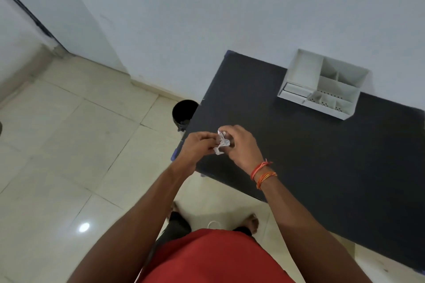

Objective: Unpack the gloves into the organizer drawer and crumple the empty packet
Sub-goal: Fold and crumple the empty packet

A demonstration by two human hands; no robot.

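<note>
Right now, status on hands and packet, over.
Left hand and right hand both pinch the packet, crumpled, over the table edge. Organizer far back. Bin beside table. Nothing in the way.

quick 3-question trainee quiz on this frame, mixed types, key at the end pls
1. True or false: the crumpled packet lies inside the white desk organizer.
2. Multiple choice: where does the black bin stand? A) on the black table B) on the floor beside the table's left edge C) inside the organizer
3. Fill in: the orange thread bands are on the ___ wrist.

Key
1. False: the left hand and right hand both hold it over the near corner of the black table, well apart from the organizer.
2. B
3. right
</note>
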